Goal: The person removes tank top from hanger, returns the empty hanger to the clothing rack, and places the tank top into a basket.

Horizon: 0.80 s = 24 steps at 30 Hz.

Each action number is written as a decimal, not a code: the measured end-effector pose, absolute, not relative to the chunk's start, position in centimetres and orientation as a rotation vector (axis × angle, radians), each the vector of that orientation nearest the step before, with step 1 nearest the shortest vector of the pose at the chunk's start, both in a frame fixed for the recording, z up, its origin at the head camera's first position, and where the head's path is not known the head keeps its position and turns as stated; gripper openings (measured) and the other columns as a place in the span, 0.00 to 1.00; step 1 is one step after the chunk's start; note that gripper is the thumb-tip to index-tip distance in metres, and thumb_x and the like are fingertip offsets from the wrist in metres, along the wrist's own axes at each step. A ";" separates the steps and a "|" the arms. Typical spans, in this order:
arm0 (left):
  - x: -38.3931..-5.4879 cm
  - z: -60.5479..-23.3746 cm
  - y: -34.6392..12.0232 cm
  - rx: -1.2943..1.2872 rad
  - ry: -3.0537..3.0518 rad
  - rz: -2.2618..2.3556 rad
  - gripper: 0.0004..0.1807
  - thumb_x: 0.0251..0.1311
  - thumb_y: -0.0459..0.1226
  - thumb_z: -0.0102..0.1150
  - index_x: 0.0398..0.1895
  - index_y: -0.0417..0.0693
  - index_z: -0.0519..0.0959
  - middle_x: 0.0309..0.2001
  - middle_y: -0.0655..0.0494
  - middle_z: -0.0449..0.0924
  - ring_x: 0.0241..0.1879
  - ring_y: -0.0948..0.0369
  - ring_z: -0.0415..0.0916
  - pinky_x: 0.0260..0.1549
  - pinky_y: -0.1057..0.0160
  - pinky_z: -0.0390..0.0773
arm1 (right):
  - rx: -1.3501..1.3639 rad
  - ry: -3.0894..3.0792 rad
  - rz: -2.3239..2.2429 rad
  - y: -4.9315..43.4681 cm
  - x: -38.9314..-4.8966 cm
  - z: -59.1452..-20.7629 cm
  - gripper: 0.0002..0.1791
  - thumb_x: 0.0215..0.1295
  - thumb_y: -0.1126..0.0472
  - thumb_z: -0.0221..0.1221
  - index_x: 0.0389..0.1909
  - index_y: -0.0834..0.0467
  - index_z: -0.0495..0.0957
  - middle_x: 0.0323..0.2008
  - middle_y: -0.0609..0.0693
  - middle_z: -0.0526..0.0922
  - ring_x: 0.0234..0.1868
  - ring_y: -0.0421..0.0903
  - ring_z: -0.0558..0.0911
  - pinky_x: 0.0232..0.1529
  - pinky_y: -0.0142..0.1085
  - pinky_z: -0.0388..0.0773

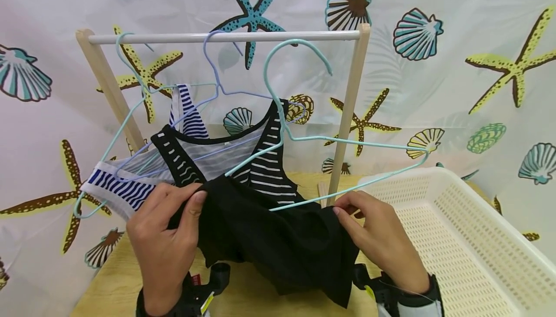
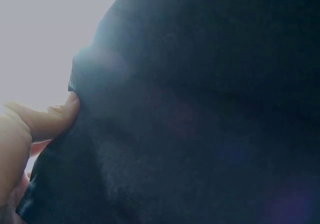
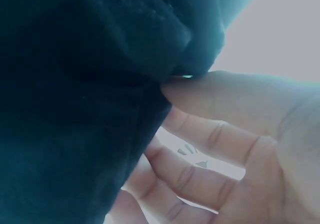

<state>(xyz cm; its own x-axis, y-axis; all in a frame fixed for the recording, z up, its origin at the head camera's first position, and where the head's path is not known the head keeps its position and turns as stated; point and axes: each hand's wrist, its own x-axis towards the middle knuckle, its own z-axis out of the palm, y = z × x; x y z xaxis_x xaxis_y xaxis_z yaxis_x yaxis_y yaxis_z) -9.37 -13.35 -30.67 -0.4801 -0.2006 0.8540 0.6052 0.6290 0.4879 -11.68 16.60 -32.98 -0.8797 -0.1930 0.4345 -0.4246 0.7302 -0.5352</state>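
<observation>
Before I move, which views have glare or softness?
Head: even light, no strong glare, though folds in the black garment read dark; left wrist: blown-out upper left, haze along the garment's edge, faint purple flare at lower right; right wrist: washed-out upper right, bluish cast, soft texture on the fingers.

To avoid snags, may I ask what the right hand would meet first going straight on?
Beyond the black garment it pinches, the right hand probably meets the front turquoise hanger; depth is unclear.

Between the left hand (image 1: 162, 240) and right hand (image 1: 382, 235) hung the held garment (image 1: 282, 244) — behind them stood a rack (image 1: 173, 38), rightward a basket (image 1: 465, 249).
</observation>
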 end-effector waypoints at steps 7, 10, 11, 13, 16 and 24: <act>-9.3 -30.7 -13.5 -0.324 -1.838 -0.989 0.06 0.52 0.25 0.67 0.34 0.37 0.86 0.24 0.52 0.73 0.27 0.66 0.66 0.26 0.70 0.61 | 0.507 -2.613 0.918 16.5 -11.8 -33.2 0.06 0.61 0.66 0.64 0.34 0.51 0.82 0.31 0.39 0.80 0.33 0.37 0.79 0.39 0.42 0.79; -9.3 -30.7 -13.6 -0.324 -1.834 -0.992 0.07 0.52 0.25 0.67 0.35 0.37 0.86 0.24 0.52 0.74 0.27 0.66 0.66 0.26 0.70 0.61 | 0.519 -2.620 0.906 16.5 -11.8 -33.2 0.06 0.61 0.66 0.64 0.34 0.50 0.81 0.31 0.39 0.80 0.33 0.37 0.79 0.39 0.41 0.79; -9.3 -30.7 -13.6 -0.323 -1.834 -0.991 0.07 0.52 0.25 0.67 0.35 0.37 0.86 0.24 0.52 0.74 0.28 0.66 0.66 0.27 0.70 0.62 | 0.522 -2.618 0.901 16.5 -11.8 -33.2 0.06 0.61 0.66 0.64 0.34 0.50 0.81 0.31 0.38 0.80 0.33 0.37 0.79 0.39 0.41 0.79; -9.3 -30.7 -13.6 -0.324 -1.833 -0.992 0.07 0.52 0.25 0.67 0.35 0.37 0.86 0.25 0.52 0.74 0.28 0.66 0.66 0.27 0.70 0.62 | 0.528 -2.612 0.893 16.5 -11.8 -33.2 0.06 0.61 0.66 0.64 0.34 0.50 0.81 0.31 0.38 0.80 0.33 0.36 0.79 0.39 0.40 0.79; -9.3 -30.8 -13.7 -0.321 -1.832 -0.992 0.07 0.52 0.25 0.67 0.35 0.37 0.86 0.25 0.52 0.74 0.27 0.66 0.66 0.26 0.71 0.61 | 0.524 -2.619 0.892 16.6 -11.8 -33.2 0.06 0.61 0.66 0.64 0.34 0.50 0.81 0.31 0.38 0.80 0.33 0.36 0.79 0.39 0.40 0.79; -9.2 -30.7 -13.7 -0.300 -1.832 -1.000 0.06 0.53 0.25 0.67 0.35 0.37 0.86 0.24 0.52 0.73 0.27 0.66 0.65 0.26 0.71 0.59 | 0.510 -2.630 0.890 16.6 -11.8 -33.2 0.06 0.61 0.65 0.64 0.34 0.50 0.81 0.32 0.39 0.81 0.34 0.37 0.79 0.40 0.41 0.79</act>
<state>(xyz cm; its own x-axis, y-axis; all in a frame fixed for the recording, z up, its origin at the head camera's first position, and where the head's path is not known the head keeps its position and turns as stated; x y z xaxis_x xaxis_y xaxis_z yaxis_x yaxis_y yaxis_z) -9.18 -13.75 -30.74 -0.4818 -0.2204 0.8481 0.5939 0.6295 0.5010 -11.79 16.58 -33.17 -0.8862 -0.2292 0.4027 -0.4267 0.7425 -0.5164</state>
